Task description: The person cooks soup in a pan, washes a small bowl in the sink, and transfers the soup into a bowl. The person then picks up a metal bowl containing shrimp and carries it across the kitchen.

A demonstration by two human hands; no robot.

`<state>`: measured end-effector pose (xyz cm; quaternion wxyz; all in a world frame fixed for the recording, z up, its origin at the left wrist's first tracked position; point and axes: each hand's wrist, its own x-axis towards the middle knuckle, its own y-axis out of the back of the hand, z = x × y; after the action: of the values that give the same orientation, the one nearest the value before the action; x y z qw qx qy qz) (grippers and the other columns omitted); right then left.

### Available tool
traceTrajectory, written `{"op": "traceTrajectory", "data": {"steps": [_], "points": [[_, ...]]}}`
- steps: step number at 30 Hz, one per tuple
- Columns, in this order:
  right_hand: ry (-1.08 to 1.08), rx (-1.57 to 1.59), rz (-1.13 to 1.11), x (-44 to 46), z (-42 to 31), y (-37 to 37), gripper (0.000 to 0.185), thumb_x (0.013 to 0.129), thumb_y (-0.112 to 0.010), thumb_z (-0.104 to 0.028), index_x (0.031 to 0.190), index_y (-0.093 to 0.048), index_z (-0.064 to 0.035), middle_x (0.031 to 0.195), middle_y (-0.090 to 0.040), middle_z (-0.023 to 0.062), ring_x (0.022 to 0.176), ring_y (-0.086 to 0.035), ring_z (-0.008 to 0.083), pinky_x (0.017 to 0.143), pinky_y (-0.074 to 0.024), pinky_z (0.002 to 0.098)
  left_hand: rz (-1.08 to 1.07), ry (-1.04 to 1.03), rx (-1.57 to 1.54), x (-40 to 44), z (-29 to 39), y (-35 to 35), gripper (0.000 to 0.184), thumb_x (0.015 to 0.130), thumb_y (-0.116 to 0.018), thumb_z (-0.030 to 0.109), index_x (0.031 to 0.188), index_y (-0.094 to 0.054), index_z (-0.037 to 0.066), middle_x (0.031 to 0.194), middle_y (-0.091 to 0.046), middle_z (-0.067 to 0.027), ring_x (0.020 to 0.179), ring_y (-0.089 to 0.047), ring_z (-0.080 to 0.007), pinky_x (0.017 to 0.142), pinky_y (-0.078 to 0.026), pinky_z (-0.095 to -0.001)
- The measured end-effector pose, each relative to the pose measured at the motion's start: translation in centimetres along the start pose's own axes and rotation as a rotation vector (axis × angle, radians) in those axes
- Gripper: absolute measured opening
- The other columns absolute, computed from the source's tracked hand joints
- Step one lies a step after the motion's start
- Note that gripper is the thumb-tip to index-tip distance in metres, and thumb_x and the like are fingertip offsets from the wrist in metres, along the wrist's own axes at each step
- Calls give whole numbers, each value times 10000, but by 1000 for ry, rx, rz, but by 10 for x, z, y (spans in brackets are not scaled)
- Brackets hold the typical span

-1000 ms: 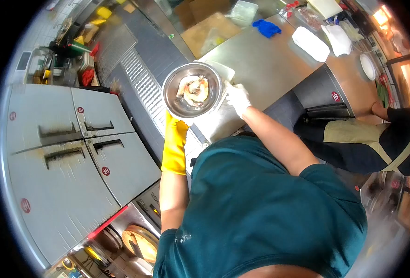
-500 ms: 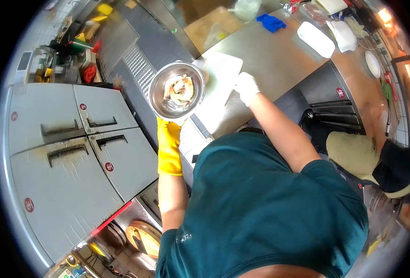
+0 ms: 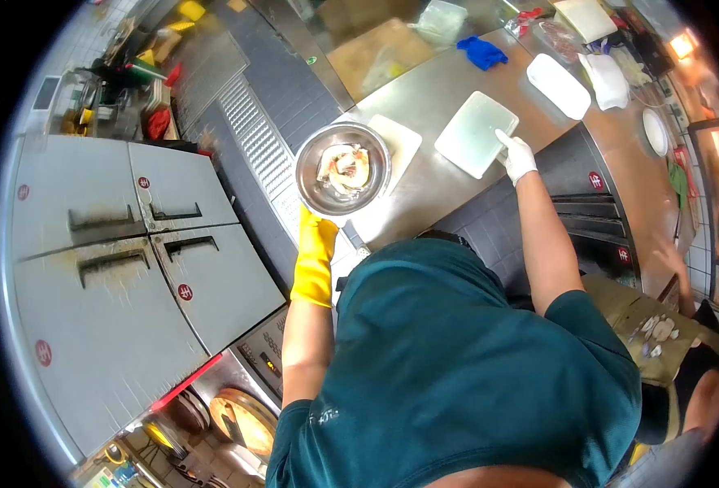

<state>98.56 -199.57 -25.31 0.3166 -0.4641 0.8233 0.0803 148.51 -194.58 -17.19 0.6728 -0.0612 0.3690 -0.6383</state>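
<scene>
My left hand, in a yellow rubber glove, grips the near edge of a round steel bowl. Pale and orange-brown pieces of food lie inside; I cannot tell their kind. My right hand, in a white glove, holds a translucent rectangular plastic piece by its right side, thumb on top. Whether that piece is a lid or a shallow box is unclear. A white rectangular item sits on the steel counter, partly hidden by the bowl.
A blue cloth and a long white tray lie farther back on the counter. White refrigerator doors stand to the left, beside a floor drain grate. Another person in an apron is close on my right.
My right hand has carried the plastic piece rightward, away from the bowl, uncovering more of the white item. The bowl appears farther right in view. The other person has shifted position.
</scene>
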Motion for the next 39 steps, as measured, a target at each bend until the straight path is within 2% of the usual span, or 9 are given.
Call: {"op": "traceTrajectory", "data": {"steps": [4,5,8,9,11,16,25,30,39], "points": [[556,-926,728,-25,-4,-34,332,844,-816,-276,1028,-703,-24,1185,-685,168,1138,-617,315,996,-486,439,8,-3,32,6,-19,4,628,948,-639,78,1538,-430,135,1433,-587,-81,1282,-585,-233,1021,-504,-348],[853,-953,730,-38,-9,-53,382,825,-804,-283,1059,-708,5,1222,-670,215,1187,-586,365,1042,-457,477,-1,-20,71,7,-20,1,570,985,-634,167,1522,-442,144,1455,-572,-85,1300,-578,-260,1046,-509,-405],[773,-870,67,-72,-15,-128,219,908,-670,-242,1035,-702,-66,1008,-699,147,933,-680,306,895,-516,411,25,15,84,17,-34,19,518,1030,-611,227,1516,-442,166,1486,-547,-91,1327,-563,-290,1085,-501,-477],[1483,-1544,107,-57,17,-140,105,907,-606,-181,950,-666,-106,915,-677,110,889,-679,276,822,-523,408,32,28,97,16,-33,17,517,1034,-595,206,1523,-432,181,1493,-538,-87,1333,-554,-288,1092,-491,-486],[1155,-1574,-240,-74,28,-182,158,949,-539,-174,976,-677,-103,1015,-684,155,949,-679,316,844,-529,440,45,54,122,15,-30,14,522,1041,-565,164,1537,-410,211,1507,-522,-79,1345,-537,-284,1106,-472,-503],[730,-954,-263,-82,48,-197,300,1030,-466,-181,1204,-702,-122,1135,-665,250,1086,-642,430,952,-520,473,7,119,141,-10,-10,-22,672,1006,-598,82,1591,-312,250,1508,-502,-65,1314,-543,-252,1061,-472,-482],[774,-1044,-302,-84,39,-210,191,932,-603,-213,1036,-749,-146,966,-730,187,908,-704,398,785,-574,461,-20,86,178,-6,-29,0,667,970,-664,80,1558,-377,213,1425,-569,-47,1237,-599,-232,984,-516,-408],[803,-1015,-211,-66,62,-206,249,976,-544,-252,1049,-747,-126,1028,-732,177,953,-701,393,817,-561,438,-25,115,183,-3,-13,-13,632,991,-674,237,1552,-386,259,1504,-511,-27,1302,-553,-246,1043,-465,-532],[809,-1065,-349,-75,40,-213,242,942,-587,-275,1029,-743,-113,964,-730,198,921,-701,413,786,-560,464,65,-9,11,80,-22,61,327,1073,-547,270,1284,-637,37,1151,-703,-98,996,-678,-195,844,-574,-300]]}}
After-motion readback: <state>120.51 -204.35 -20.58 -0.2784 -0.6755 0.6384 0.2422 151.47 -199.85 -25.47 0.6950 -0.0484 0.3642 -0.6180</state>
